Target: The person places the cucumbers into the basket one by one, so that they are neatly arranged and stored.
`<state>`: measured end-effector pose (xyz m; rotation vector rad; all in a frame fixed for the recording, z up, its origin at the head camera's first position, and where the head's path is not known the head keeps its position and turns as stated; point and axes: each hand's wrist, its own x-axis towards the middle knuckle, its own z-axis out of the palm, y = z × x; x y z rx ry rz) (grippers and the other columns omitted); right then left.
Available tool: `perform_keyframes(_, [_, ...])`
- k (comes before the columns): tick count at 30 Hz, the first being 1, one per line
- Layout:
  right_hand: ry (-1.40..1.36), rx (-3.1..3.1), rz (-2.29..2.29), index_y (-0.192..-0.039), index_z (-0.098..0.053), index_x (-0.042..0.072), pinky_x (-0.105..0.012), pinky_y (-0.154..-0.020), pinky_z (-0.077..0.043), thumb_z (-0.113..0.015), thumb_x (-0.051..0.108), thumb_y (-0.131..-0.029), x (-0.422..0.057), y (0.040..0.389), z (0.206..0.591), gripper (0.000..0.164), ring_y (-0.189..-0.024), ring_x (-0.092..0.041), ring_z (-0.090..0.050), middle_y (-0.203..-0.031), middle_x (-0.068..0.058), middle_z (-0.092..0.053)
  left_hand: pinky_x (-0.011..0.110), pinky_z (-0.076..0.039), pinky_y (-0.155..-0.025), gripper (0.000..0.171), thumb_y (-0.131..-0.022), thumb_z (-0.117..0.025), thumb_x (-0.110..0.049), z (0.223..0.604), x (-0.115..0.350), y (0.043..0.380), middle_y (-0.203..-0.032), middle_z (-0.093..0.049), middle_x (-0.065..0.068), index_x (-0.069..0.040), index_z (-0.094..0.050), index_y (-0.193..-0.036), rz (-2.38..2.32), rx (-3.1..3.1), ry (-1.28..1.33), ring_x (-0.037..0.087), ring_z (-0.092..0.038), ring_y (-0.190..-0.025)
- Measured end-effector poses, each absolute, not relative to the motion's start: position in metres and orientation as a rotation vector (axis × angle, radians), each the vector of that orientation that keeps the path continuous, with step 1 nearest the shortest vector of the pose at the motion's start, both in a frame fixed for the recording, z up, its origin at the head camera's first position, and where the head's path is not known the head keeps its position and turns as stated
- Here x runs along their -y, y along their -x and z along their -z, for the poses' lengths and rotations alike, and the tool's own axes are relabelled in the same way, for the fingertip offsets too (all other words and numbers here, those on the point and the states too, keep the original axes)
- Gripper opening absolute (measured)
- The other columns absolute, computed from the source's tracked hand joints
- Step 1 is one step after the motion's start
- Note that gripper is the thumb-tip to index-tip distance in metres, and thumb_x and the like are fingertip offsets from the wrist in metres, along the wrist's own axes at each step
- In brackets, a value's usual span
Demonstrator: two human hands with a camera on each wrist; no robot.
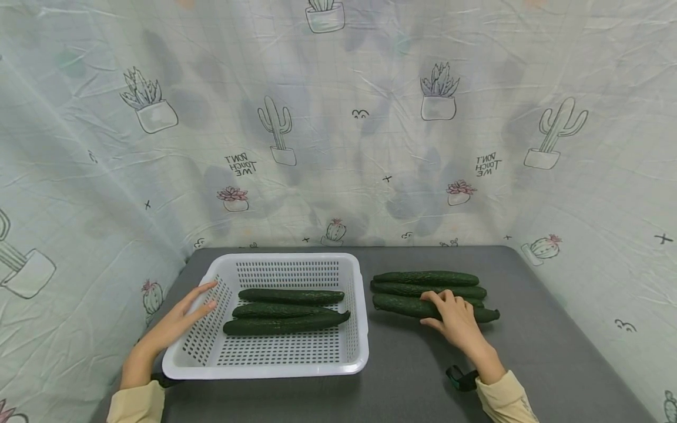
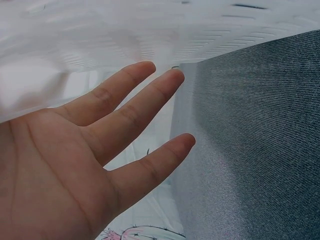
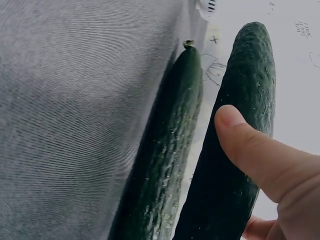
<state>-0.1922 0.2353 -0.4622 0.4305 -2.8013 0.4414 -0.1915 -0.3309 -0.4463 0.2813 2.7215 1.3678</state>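
Note:
At the right, my right hand grips a dark green cucumber from above. In the right wrist view the thumb lies across the held cucumber, which is apart from another cucumber lower on the table cloth. Behind it in the head view lie a second cucumber and a farther one, side by side. My left hand is at the left side of a white plastic basket, fingers spread and fairly straight. The left wrist view shows its fingers close beside the basket wall.
Inside the basket lie 3 cucumbers, the nearest with its stem end to the right. The basket stands on the left half of a grey cloth-covered table. A pale curtain printed with cacti hangs behind and along both sides.

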Motion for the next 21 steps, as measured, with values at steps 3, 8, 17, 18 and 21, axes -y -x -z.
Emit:
perform_keyframes(3, [-0.432,2.789,-0.438,-0.116,-0.057,0.022,-0.057,-0.085,-0.032,-0.075,0.030,-0.076,-0.235,0.191,0.459,0.044,-0.079,-0.026,-0.044,-0.097,-0.008,-0.049,0.044,-0.052,-0.071,0.059,-0.098,-0.045,-0.031,0.448,0.331,0.192,-0.151,-0.014,0.024,-0.018,-0.017,-0.149,-1.380,-2.710,-0.281,0.049,-0.042,-0.119])
perform_keyframes(8, [-0.437,2.760,-0.428,-0.118,-0.056,0.022,-0.058,-0.087,-0.032,-0.075,0.030,-0.076,-0.236,0.190,0.452,0.046,-0.085,-0.028,-0.044,-0.099,-0.008,-0.048,0.049,-0.049,-0.077,0.059,-0.099,-0.044,-0.032,0.448,0.332,0.192,-0.151,-0.015,0.023,-0.017,-0.018,-0.149,-1.364,-2.728,-0.309,0.048,-0.037,-0.123])
perform_keyframes(17, [-0.511,2.641,-0.369,-0.117,-0.057,0.024,-0.051,-0.079,-0.032,-0.078,0.030,-0.073,-0.238,0.192,0.449,0.049,-0.086,-0.027,-0.042,-0.101,-0.008,-0.048,0.045,-0.051,-0.075,0.059,-0.099,-0.044,-0.032,0.449,0.333,0.192,-0.151,-0.014,0.023,-0.019,-0.017,-0.149,-1.383,-2.710,-0.301,0.048,-0.038,-0.123])
perform_keyframes(18, [-0.522,2.622,-0.355,-0.116,-0.057,0.024,-0.049,-0.077,-0.032,-0.078,0.031,-0.072,-0.238,0.192,0.448,0.049,-0.085,-0.027,-0.042,-0.100,-0.007,-0.048,0.044,-0.051,-0.074,0.059,-0.099,-0.044,-0.032,0.449,0.333,0.192,-0.151,-0.014,0.023,-0.019,-0.017,-0.149,-1.389,-2.704,-0.298,0.048,-0.038,-0.122])
perform_keyframes(21, [-0.536,2.593,-0.328,-0.117,-0.058,0.025,-0.046,-0.075,-0.031,-0.078,0.031,-0.071,-0.239,0.193,0.447,0.050,-0.084,-0.025,-0.041,-0.100,-0.006,-0.048,0.043,-0.052,-0.071,0.059,-0.098,-0.044,-0.032,0.449,0.334,0.193,-0.151,-0.014,0.023,-0.020,-0.017,-0.149,-1.400,-2.692,-0.290,0.048,-0.041,-0.119])
